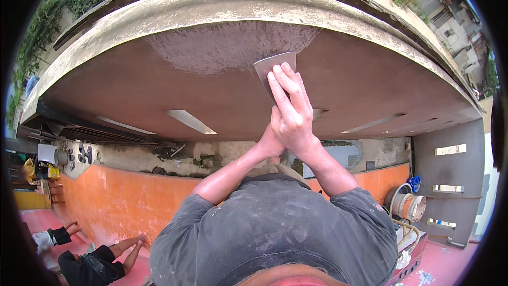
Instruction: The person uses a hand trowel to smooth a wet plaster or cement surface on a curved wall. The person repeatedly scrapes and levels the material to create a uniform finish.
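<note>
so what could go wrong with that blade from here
The thin, flat grey blade under the right hand has exposed corners; if it tilts, one might gouge the grey streaked patch on the smooth brown wall. The fingers reach close to the blade's upper edge, so a slip could scrape the fingertips. The rough, pale concrete ledge lies beyond that edge, and a long stroke might knock against it.
</note>
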Demonstrator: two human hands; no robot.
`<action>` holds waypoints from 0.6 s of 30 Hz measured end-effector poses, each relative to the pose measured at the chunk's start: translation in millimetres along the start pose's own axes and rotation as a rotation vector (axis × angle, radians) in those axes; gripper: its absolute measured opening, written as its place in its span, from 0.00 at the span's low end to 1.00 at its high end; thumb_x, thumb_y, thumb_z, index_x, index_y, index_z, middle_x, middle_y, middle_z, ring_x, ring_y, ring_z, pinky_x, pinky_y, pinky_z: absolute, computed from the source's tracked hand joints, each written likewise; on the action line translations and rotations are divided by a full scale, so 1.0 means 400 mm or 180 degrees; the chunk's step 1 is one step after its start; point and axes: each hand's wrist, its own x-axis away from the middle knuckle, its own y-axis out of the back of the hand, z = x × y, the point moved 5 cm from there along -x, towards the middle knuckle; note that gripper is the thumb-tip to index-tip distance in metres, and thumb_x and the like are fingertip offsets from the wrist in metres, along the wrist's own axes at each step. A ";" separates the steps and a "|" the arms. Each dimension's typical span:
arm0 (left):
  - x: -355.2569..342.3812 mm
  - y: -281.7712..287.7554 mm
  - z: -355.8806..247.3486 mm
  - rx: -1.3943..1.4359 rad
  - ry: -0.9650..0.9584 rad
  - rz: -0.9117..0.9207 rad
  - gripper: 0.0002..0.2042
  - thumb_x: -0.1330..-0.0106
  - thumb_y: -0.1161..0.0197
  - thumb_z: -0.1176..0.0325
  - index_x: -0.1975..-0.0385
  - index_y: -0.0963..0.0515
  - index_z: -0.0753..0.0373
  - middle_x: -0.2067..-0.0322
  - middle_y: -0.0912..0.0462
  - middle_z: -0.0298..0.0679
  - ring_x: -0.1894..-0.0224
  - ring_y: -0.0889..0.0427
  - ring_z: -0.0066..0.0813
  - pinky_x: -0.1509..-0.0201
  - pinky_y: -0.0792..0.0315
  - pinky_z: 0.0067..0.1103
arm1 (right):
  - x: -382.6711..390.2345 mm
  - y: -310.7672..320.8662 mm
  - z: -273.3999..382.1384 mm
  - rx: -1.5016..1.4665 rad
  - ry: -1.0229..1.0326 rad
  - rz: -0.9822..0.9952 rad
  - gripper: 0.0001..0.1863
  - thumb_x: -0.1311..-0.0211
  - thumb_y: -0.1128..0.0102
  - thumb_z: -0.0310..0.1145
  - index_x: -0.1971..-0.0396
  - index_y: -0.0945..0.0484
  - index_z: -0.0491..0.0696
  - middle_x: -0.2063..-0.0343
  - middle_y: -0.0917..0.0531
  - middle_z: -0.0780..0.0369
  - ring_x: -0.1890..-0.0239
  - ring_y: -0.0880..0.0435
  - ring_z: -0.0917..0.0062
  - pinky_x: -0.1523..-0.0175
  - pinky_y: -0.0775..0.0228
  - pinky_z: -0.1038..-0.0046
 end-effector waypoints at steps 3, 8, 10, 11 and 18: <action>0.011 0.000 0.004 -0.0074 0.0049 0.0195 0.27 0.21 0.49 0.65 0.26 0.46 0.64 0.30 0.37 0.47 0.27 0.36 0.38 0.28 0.36 0.32 | 0.004 -0.005 0.003 0.0170 -0.0124 0.0038 0.26 0.48 0.41 0.14 0.45 0.18 0.39 0.41 0.20 0.56 0.34 0.23 0.59 0.32 0.30 0.52; 0.020 0.035 -0.017 -0.0048 -0.0052 0.0197 0.26 0.20 0.51 0.66 0.26 0.47 0.63 0.31 0.37 0.46 0.28 0.34 0.37 0.29 0.34 0.31 | -0.016 -0.022 0.032 0.0250 -0.0370 -0.0122 0.26 0.48 0.42 0.12 0.46 0.18 0.38 0.39 0.23 0.52 0.32 0.26 0.56 0.31 0.31 0.49; 0.012 0.045 -0.018 0.0034 -0.0096 0.0525 0.27 0.20 0.51 0.66 0.26 0.48 0.63 0.31 0.37 0.46 0.29 0.34 0.35 0.30 0.33 0.31 | -0.034 -0.030 0.045 0.0395 -0.0359 -0.0190 0.27 0.50 0.44 0.10 0.46 0.19 0.38 0.40 0.23 0.50 0.32 0.26 0.54 0.30 0.32 0.49; 0.010 0.052 -0.018 0.0044 -0.0120 0.0693 0.27 0.20 0.51 0.66 0.26 0.48 0.63 0.31 0.36 0.46 0.29 0.33 0.35 0.30 0.32 0.30 | -0.044 -0.033 0.051 0.0508 -0.0331 -0.0246 0.27 0.50 0.44 0.10 0.46 0.19 0.38 0.40 0.23 0.50 0.32 0.26 0.54 0.30 0.32 0.50; 0.035 0.092 -0.024 0.0541 0.0035 0.1072 0.21 0.25 0.45 0.71 0.34 0.34 0.63 0.38 0.27 0.45 0.35 0.27 0.34 0.37 0.28 0.32 | -0.058 -0.035 0.099 0.0700 -0.0602 -0.0287 0.32 0.54 0.47 0.07 0.44 0.20 0.39 0.41 0.23 0.51 0.33 0.25 0.53 0.30 0.31 0.55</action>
